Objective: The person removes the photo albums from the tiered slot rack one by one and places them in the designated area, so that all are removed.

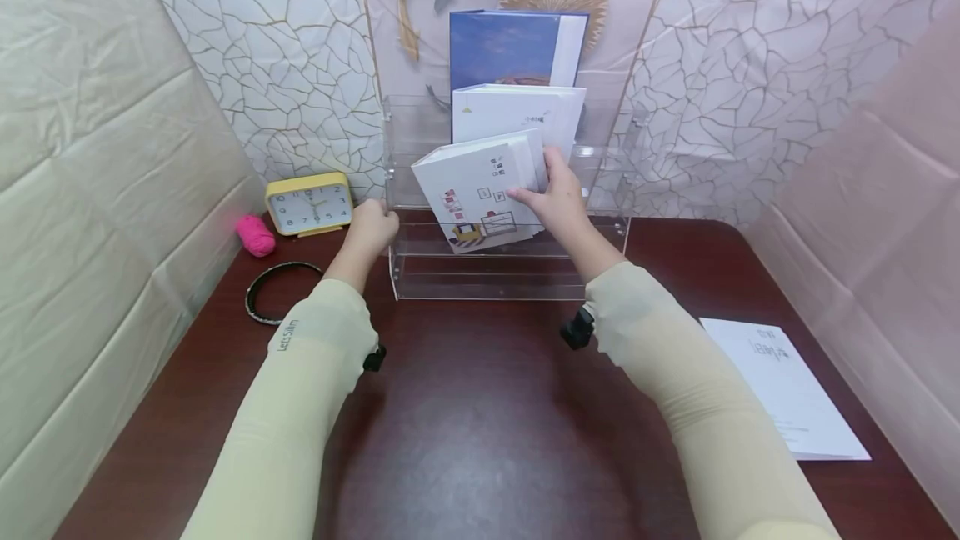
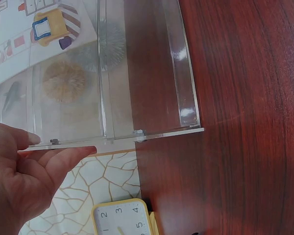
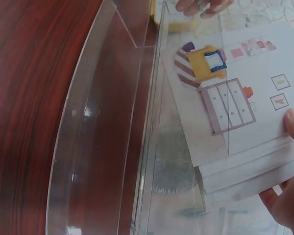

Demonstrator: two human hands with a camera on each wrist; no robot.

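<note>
In the head view a clear acrylic book rack (image 1: 502, 286) stands at the back of the table. My right hand (image 1: 558, 198) grips a white illustrated book (image 1: 468, 190) by its right side, thumb on the cover; the book tilts within the rack's front part. Drawn furniture shows on the cover (image 3: 255, 93) in the right wrist view. My left hand (image 1: 372, 227) pinches the rack's left side panel (image 2: 171, 133), thumb inside and fingers outside in the left wrist view. Behind the held book stand another white book (image 1: 510, 111) and a blue book (image 1: 502, 48), both upright.
Left of the rack sit a yellow clock (image 1: 310, 204), a pink ball of yarn (image 1: 256, 236) and a dark ring-shaped band (image 1: 255, 290). A white book or booklet (image 1: 787, 390) lies flat at the table's right, partly behind my right sleeve. Fabric-covered walls close in both sides.
</note>
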